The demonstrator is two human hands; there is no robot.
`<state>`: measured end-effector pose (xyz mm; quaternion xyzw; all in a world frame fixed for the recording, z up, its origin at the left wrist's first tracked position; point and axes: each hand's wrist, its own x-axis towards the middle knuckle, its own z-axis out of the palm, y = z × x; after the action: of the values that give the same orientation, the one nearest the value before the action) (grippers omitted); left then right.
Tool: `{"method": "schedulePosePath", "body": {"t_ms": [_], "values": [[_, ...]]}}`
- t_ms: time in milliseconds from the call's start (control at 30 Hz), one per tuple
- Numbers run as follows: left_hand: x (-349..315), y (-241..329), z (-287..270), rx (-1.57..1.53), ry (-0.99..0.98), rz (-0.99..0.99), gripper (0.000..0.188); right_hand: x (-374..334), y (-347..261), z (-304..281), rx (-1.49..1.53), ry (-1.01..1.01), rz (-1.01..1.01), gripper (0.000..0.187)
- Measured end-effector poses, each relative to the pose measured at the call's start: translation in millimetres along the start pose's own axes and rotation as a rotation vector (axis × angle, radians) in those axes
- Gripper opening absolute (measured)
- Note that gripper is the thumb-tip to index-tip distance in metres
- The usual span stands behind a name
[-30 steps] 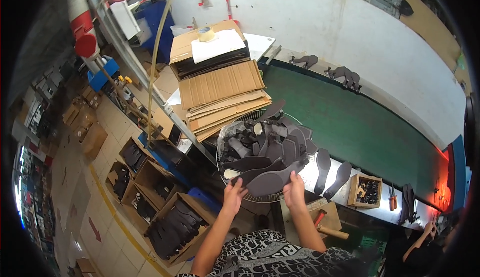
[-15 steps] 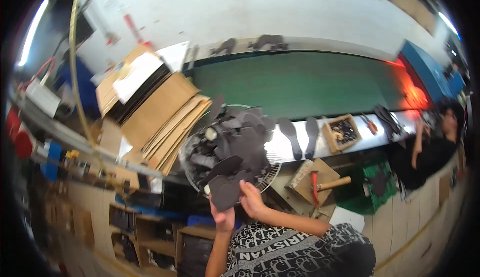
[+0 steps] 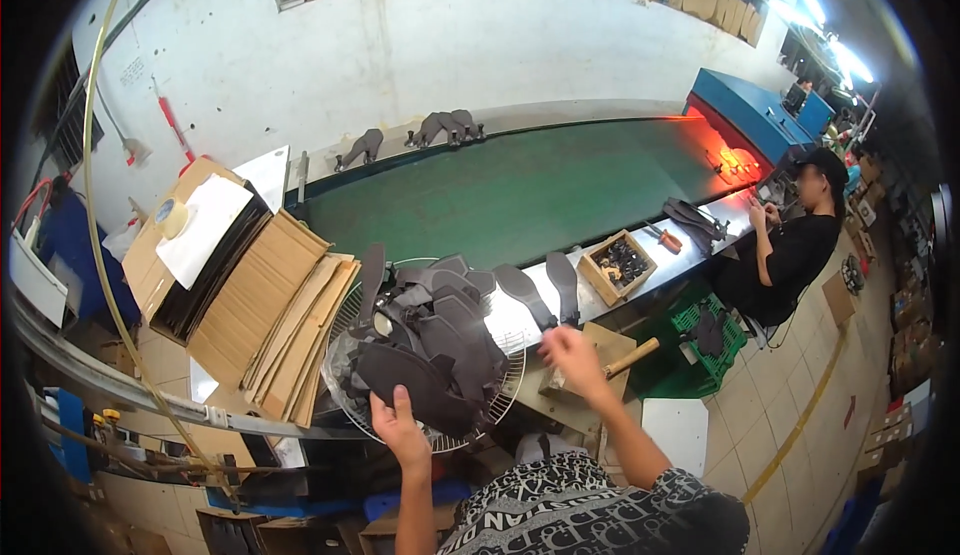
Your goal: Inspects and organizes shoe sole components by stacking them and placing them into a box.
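Note:
A round wire basket (image 3: 515, 395) is heaped with dark grey sole-shaped pieces, several with straps. At its near edge, my left hand (image 3: 402, 437) grips a dark sole piece (image 3: 405, 380), thumb on top and fingers mostly hidden beneath. My right hand (image 3: 572, 357) reaches out to the right, close to the lower ends of two long dark soles (image 3: 524, 290) lying on the shiny metal ledge. Motion smears its fingers, so whether they hold anything is unclear. Below that hand, a hammer (image 3: 632, 355) rests on a block, its head hidden by my wrist.
A green conveyor belt (image 3: 480, 200) runs toward a glowing heater (image 3: 738, 163). Stacked cardboard (image 3: 260, 305) leans left of the basket. On the ledge are a wooden box of small parts (image 3: 617, 267) and orange-handled pliers (image 3: 667, 240). A person (image 3: 800, 225) works beyond a green crate (image 3: 712, 345).
My hands were together on a grey sole piece at the basket's front; now my right hand has left it and moved right. The whole view has turned right.

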<state>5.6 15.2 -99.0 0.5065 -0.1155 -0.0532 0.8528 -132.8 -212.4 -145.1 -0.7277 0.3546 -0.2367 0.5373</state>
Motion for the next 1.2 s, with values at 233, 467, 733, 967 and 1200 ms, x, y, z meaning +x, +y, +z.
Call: {"method": "schedulePosePath", "body": {"t_ms": [233,467,733,967,1200], "values": [[33,-27,30,-0.171,-0.110,-0.312,0.016,108,43,-53,-0.424,0.271,-0.326,0.029],[49,-91,107,-0.314,-0.223,-0.455,0.014,38,-30,-9,0.305,-0.862,0.066,0.044],[45,-121,141,-0.090,-0.483,-0.817,0.020,44,-13,-43,0.716,-0.722,0.263,0.036],[27,-171,136,0.030,-0.365,-0.790,0.035,152,85,-49,-0.186,-0.059,0.151,0.059],[46,-151,98,0.684,-0.122,-0.029,0.041,167,118,35,-0.857,-0.104,0.152,0.075]]}}
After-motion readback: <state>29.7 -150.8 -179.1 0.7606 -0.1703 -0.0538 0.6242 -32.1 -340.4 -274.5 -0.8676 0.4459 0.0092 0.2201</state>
